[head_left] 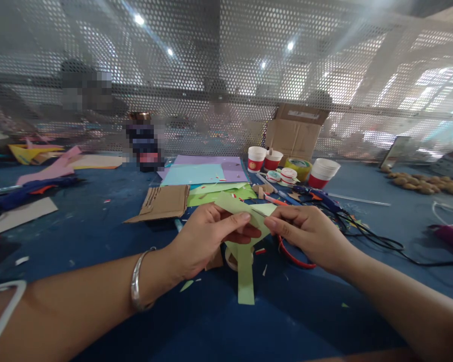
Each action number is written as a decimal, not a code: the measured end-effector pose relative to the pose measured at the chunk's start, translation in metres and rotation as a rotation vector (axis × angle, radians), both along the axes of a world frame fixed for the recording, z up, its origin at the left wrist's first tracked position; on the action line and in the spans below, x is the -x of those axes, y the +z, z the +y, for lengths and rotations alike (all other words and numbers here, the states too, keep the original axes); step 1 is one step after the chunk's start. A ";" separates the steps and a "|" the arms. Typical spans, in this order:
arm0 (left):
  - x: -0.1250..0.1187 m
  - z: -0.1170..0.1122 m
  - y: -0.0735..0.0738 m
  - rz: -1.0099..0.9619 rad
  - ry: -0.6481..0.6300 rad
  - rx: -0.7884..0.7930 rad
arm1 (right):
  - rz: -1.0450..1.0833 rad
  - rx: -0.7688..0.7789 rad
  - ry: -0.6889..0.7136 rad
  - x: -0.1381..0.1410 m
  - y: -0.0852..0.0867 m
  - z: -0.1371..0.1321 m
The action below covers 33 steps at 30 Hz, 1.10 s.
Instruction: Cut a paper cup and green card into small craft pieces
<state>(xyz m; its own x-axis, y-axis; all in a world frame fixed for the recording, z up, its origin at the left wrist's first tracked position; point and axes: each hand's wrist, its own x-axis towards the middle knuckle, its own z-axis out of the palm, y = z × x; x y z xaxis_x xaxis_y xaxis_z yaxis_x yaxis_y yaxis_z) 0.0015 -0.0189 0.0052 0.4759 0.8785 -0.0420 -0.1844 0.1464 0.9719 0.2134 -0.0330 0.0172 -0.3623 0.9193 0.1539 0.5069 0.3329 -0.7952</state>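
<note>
My left hand (pixel 214 231) is closed on a piece of light green paper (pixel 232 203), pinched between thumb and fingers. My right hand (pixel 305 229) is closed too, its thumb and fingertips pinching the paper's right side. A thin dark line shows on the paper between both hands; I cannot tell whether it is an edge or a blade. Below them, a green paper strip (pixel 246 276) points towards me, partly over a roll of tape (pixel 232 257). Beside my right hand curves a red loop (pixel 296 259), like a scissors handle, its other parts hidden.
Corrugated cardboard (pixel 166 202) and purple and blue sheets (pixel 192 173) lie ahead. Red-and-white paper cups (pixel 256 160), yellow tape (pixel 298 168) and a blue glue gun (pixel 320 197) with black cable (pixel 377 241) are at right. A perforated metal screen (pixel 196 65) stands behind.
</note>
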 end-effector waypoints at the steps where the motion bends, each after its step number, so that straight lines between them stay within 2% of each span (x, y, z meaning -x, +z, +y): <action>1: 0.000 0.000 0.000 0.017 0.015 -0.005 | 0.000 0.003 -0.002 0.000 0.000 0.000; 9: 0.002 -0.002 0.000 0.083 0.025 -0.043 | -0.031 -0.002 -0.006 0.001 0.000 -0.001; 23: 0.000 -0.002 0.000 0.059 -0.007 0.022 | -0.034 -0.008 0.008 0.002 -0.002 -0.001; 33: 0.000 -0.003 -0.005 0.116 -0.024 0.055 | -0.067 -0.029 0.010 0.002 -0.002 -0.002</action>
<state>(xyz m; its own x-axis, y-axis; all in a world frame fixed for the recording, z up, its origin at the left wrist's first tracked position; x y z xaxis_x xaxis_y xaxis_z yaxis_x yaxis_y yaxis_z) 0.0014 -0.0222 0.0002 0.4861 0.8616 -0.1461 -0.0665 0.2032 0.9769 0.2118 -0.0350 0.0149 -0.3822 0.9109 0.1555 0.5551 0.3608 -0.7494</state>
